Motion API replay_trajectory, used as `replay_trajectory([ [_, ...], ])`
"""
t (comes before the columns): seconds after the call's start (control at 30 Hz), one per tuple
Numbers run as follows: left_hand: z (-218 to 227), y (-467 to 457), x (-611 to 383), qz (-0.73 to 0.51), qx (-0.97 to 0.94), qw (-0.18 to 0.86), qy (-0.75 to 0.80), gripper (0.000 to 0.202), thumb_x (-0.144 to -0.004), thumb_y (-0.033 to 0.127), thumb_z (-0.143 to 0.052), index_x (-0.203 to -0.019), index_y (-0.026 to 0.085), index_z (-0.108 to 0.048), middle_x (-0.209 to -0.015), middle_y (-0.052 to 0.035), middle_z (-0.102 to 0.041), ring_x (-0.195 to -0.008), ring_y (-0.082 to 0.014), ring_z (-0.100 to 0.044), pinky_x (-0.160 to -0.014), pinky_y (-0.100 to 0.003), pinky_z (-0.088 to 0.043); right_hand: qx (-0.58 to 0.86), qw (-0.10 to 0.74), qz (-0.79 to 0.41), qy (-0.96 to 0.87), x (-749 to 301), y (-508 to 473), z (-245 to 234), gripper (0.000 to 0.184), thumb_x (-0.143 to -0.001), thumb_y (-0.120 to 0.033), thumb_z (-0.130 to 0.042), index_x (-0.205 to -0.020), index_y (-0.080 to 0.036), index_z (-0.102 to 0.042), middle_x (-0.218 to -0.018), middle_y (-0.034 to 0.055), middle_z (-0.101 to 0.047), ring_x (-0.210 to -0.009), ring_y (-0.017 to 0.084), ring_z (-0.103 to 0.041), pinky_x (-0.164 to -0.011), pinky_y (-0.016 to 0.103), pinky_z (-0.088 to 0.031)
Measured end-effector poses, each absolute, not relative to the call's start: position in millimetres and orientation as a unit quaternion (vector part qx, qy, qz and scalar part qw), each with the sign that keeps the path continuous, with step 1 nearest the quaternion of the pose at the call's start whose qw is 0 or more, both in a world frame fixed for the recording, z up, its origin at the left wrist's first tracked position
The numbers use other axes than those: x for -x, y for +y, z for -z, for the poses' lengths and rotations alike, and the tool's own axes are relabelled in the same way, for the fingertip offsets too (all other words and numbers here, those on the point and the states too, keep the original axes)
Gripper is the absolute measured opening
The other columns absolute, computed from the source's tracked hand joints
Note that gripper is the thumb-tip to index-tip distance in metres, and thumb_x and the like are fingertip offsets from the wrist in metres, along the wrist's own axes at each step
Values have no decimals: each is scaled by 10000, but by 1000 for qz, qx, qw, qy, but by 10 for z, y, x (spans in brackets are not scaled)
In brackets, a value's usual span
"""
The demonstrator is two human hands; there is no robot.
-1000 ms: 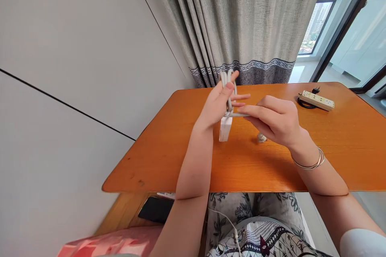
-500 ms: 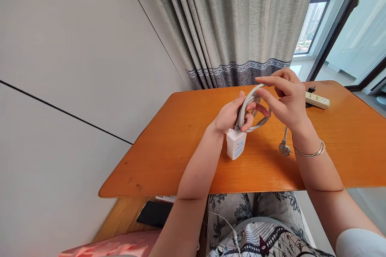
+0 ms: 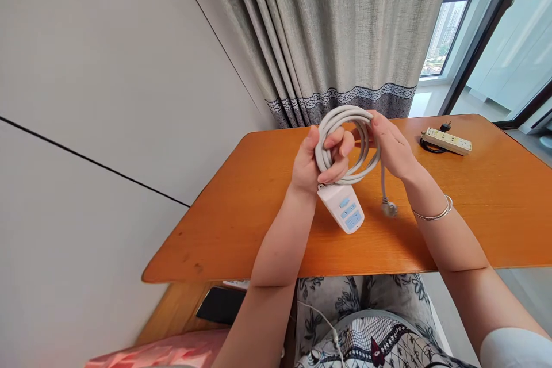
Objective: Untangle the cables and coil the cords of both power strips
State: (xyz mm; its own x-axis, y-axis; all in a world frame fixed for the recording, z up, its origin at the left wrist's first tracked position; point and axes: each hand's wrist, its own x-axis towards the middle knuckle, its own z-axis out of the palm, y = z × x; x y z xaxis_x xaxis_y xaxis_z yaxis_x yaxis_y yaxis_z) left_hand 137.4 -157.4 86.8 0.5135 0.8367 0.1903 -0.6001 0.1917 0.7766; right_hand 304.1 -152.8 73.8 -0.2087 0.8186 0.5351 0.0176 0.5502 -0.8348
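A light grey power cord is wound into a round coil above the wooden table. My left hand is closed around the left side of the coil, its fingers passing through the loop. My right hand grips the coil's right side between thumb and fingers; its fingertips are partly hidden behind the cord. Below the left hand hangs a white power strip with pale blue socket faces turned towards me. The cord's plug dangles from its free end under the right hand.
The wooden table reaches across the view. A second, cream power strip with a black cord and plug lies at its far right. Beyond stands a grey curtain. Under the table's left edge is a dark flat device.
The coil has been turned to face me and looks rounder. The power strip has swung round so its sockets show. My right hand has moved left and down onto the coil.
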Motion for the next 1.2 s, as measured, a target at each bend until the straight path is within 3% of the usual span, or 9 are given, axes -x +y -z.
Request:
replay_trajectory([
  [0.23, -880, -1487, -1320, -565, -439, 688, 126, 556, -970, 708, -373, -711, 217, -341, -632, 47, -486, -242, -1, -201, -241, -202, -156, 273, 485, -596, -579, -2934, -1476, -661, 661, -906, -731, -528, -1345, -244, -607, -939, 38, -740, -802, 186, -724, -689, 321, -615],
  [0.4, -886, -1483, -1310, -609, -452, 638, 135, 556, -955, 710, -425, -710, 214, -375, -656, 43, -538, -260, -10, -256, -262, -213, -196, 269, 463, -627, -566, -2855, -1454, -596, 575, -914, -673, -568, -1252, -212, -625, -934, 45, -731, -795, 165, -701, -705, 298, -609],
  [0.53, -864, -1470, -1331, -671, -474, 553, 136, 529, -907, 682, -565, -714, 211, -420, -773, 18, -660, -318, -18, -354, -305, -228, -240, 339, 452, -506, -652, -2737, -1482, -513, 568, -946, -636, -539, -1293, -189, -590, -1025, 65, -722, -905, 189, -671, -801, 325, -569],
  [0.63, -841, -1421, -1330, -722, -507, 454, 125, 530, -816, 657, -712, -713, 212, -443, -945, 4, -748, -361, -20, -403, -334, -251, -258, 368, 397, -412, -733, -2701, -1538, -494, 600, -986, -596, -486, -1414, -176, -505, -1095, 83, -717, -982, 215, -651, -887, 368, -533],
  [0.73, -822, -1351, -1305, -746, -525, 392, 120, 521, -777, 641, -764, -715, 216, -469, -1042, 4, -774, -373, -25, -419, -348, -272, -256, 389, 343, -369, -772, -2741, -1576, -512, 569, -1014, -568, -429, -1410, -166, -500, -1147, 114, -711, -984, 228, -653, -891, 398, -522],
  [0.87, -807, -1287, -1261, -767, -524, 341, 146, 518, -777, 689, -730, -734, 225, -505, -1012, -3, -776, -376, -39, -426, -358, -288, -254, 408, 291, -306, -810, -2808, -1577, -543, 550, -959, -467, -576, -1406, -155, -503, -1260, 150, -675, -1044, 248, -651, -906, 414, -519],
  [0.97, -795, -1262, -1229, -777, -510, 314, 193, 526, -772, 722, -707, -749, 234, -514, -876, -10, -755, -386, -62, -432, -376, -292, -280, 423, 229, -247, -841, -2785, -1589, -565, 588, -858, -274, -706, -1391, -122, -511, -1250, 159, -676, -1051, 257, -654, -895, 389, -511],
  [1.07, -776, -1227, -1195, -774, -500, 307, 238, 444, -846, 659, -678, -775, 249, -522, -773, -1, -718, -415, -88, -462, -405, -299, -316, 470, 181, -180, -845, -2719, -1665, -609, 545, -879, -138, -606, -1412, -111, -495, -1208, 146, -696, -999, 244, -674, -821, 343, -496],
  [1.2, -736, -1170, -1154, -741, -541, 308, 252, 313, -915, 558, -660, -874, 259, -577, -938, -24, -758, -510, -104, -552, -452, -305, -367, 518, 144, -33, -842, -2682, -1890, -725, 603, -918, -51, -424, -1514, -139, -410, -1265, 157, -679, -962, 240, -686, -698, 308, -448],
])
